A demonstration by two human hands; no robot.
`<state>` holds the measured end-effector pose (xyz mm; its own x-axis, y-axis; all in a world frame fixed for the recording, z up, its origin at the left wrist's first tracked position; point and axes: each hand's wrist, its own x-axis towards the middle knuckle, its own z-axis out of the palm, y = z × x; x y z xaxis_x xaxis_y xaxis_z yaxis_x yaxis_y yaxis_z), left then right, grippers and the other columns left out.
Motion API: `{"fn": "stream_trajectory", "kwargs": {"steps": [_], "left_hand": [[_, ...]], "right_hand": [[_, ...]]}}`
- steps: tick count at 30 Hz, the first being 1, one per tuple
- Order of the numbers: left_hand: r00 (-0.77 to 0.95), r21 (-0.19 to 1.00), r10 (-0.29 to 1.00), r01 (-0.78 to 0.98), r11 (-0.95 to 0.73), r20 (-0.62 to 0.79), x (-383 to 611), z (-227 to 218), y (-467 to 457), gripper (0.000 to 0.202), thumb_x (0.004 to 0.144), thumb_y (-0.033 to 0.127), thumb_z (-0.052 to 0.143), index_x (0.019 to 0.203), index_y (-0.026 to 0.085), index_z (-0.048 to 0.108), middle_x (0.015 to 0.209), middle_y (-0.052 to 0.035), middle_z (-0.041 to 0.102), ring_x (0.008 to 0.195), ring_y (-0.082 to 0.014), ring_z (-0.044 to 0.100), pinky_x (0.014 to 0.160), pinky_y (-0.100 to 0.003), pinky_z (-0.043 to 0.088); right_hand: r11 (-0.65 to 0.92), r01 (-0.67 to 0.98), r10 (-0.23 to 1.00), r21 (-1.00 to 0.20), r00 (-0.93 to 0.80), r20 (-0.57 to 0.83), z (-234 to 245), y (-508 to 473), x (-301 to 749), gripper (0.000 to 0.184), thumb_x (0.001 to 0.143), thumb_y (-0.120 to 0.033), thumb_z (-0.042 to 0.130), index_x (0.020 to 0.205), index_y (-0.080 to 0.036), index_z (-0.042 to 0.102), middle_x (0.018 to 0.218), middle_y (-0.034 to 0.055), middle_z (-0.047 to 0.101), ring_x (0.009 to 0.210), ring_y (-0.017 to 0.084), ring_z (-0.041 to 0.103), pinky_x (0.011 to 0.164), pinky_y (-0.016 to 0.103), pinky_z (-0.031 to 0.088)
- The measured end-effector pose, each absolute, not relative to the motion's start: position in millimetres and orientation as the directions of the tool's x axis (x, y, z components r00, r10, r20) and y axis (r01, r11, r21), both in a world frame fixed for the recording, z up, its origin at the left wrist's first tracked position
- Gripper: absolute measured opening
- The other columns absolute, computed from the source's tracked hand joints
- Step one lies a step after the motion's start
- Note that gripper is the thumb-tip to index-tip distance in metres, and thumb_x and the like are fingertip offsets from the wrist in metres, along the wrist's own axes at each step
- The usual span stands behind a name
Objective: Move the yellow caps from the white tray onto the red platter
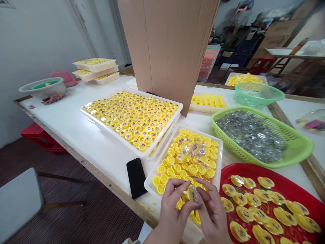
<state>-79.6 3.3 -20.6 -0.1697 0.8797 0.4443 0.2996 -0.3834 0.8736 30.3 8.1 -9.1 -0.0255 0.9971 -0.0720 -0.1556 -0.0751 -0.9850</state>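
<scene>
Between the fingertips of my left hand (pixel 174 208) and my right hand (pixel 212 211) is a small yellow round plastic piece (pixel 188 194). Both hands are closed in a pinch on it, and the fingers hide part of it. They hover over the near end of a white tray (pixel 219 159) full of similar yellow pieces (pixel 182 174), several with small printed film discs (pixel 194 149) lying on top. Just right of my right hand, a red oval tray (pixel 228 169) carries yellow pieces with printed pictures under clear covers (pixel 259 215).
A green basket (pixel 301 149) holds clear plastic covers (pixel 251 135). Left of it stands a large tray (pixel 149 153) of printed yellow pieces. A black phone (pixel 136 178) lies near the table edge. A tall cardboard sheet (pixel 167 44) rises behind; stacked trays (pixel 95 67) stand far left.
</scene>
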Motion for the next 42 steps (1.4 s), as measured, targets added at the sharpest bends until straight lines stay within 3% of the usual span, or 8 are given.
{"fn": "stream_trajectory", "kwargs": {"steps": [8,12,16,22,28,34,39,42], "left_hand": [[-0.163,0.992,0.979,-0.013,-0.127,0.123,-73,-31,-1,0.032,0.095,0.033,0.051,0.125,0.026,0.062,0.126,-0.0112,0.059,0.121,-0.0236,0.054,0.103,-0.041,0.046],[-0.231,0.969,0.970,-0.245,0.020,-0.078,-62,-38,-5,0.054,0.088,0.046,0.060,0.136,0.021,0.053,0.133,-0.0131,0.059,0.124,-0.0276,0.053,0.103,-0.041,0.045],[-0.310,0.905,0.931,-0.423,0.046,-0.193,-53,-38,-5,0.053,0.083,0.050,0.065,0.126,0.018,0.063,0.125,-0.0136,0.064,0.119,-0.0283,0.056,0.098,-0.035,0.048],[-0.106,0.711,0.981,-0.702,0.040,-0.160,-55,-32,-2,0.044,0.088,0.045,0.062,0.125,0.022,0.063,0.112,-0.0120,0.071,0.101,-0.0249,0.067,0.095,-0.040,0.050],[-0.075,0.579,0.986,-0.815,0.024,-0.147,-55,-26,-4,0.035,0.081,0.041,0.072,0.112,0.025,0.070,0.135,-0.0088,0.059,0.111,-0.0251,0.062,0.102,-0.037,0.043],[-0.013,0.481,0.966,-0.869,0.117,-0.258,-53,-23,-4,0.032,0.074,0.035,0.079,0.104,0.024,0.073,0.097,-0.0078,0.074,0.097,-0.0237,0.068,0.098,-0.039,0.046],[-0.114,0.625,0.949,-0.774,0.101,-0.295,-49,-34,-10,0.049,0.077,0.045,0.074,0.120,0.023,0.064,0.097,-0.0073,0.073,0.097,-0.0224,0.068,0.092,-0.033,0.050],[-0.215,0.776,0.949,-0.629,0.047,-0.231,-48,-33,-16,0.052,0.079,0.052,0.069,0.122,0.025,0.061,0.108,-0.0071,0.070,0.098,-0.0206,0.067,0.089,-0.029,0.051]], "right_hand": [[-0.023,-0.091,0.989,-0.996,-0.145,-0.010,-17,20,41,0.031,0.094,-0.036,0.053,0.124,-0.033,0.044,0.075,-0.0034,0.058,0.068,0.012,0.058,0.067,0.022,0.051],[0.108,-0.034,0.987,-0.994,-0.118,0.111,-25,15,40,0.036,0.095,-0.032,0.052,0.129,-0.031,0.041,0.101,0.0046,0.068,0.095,0.016,0.067,0.077,0.025,0.056],[0.348,0.097,0.937,-0.932,-0.056,0.344,-33,11,34,0.040,0.094,-0.024,0.053,0.132,-0.027,0.042,0.117,0.0107,0.066,0.103,0.020,0.069,0.077,0.026,0.059],[0.591,0.218,0.801,-0.777,-0.045,0.597,-32,18,33,0.055,0.088,-0.021,0.060,0.137,-0.025,0.036,0.083,0.0019,0.067,0.074,0.018,0.071,0.068,0.030,0.062],[0.587,0.316,0.802,-0.745,-0.102,0.589,-37,17,39,0.062,0.090,-0.021,0.058,0.145,-0.021,0.030,0.109,0.0103,0.066,0.093,0.020,0.070,0.075,0.028,0.061],[0.599,0.329,0.770,-0.730,0.013,0.638,-47,12,34,0.038,0.090,-0.024,0.060,0.126,-0.026,0.050,0.107,0.0058,0.062,0.099,0.017,0.065,0.083,0.023,0.058],[0.492,0.306,0.856,-0.815,0.002,0.517,-36,4,30,0.032,0.093,-0.026,0.054,0.124,-0.029,0.047,0.105,0.0052,0.065,0.095,0.018,0.067,0.082,0.028,0.057],[0.340,0.201,0.938,-0.918,0.001,0.348,-22,-5,26,0.025,0.098,-0.032,0.043,0.123,-0.028,0.043,0.095,0.0034,0.067,0.074,0.014,0.066,0.067,0.026,0.057]]}}
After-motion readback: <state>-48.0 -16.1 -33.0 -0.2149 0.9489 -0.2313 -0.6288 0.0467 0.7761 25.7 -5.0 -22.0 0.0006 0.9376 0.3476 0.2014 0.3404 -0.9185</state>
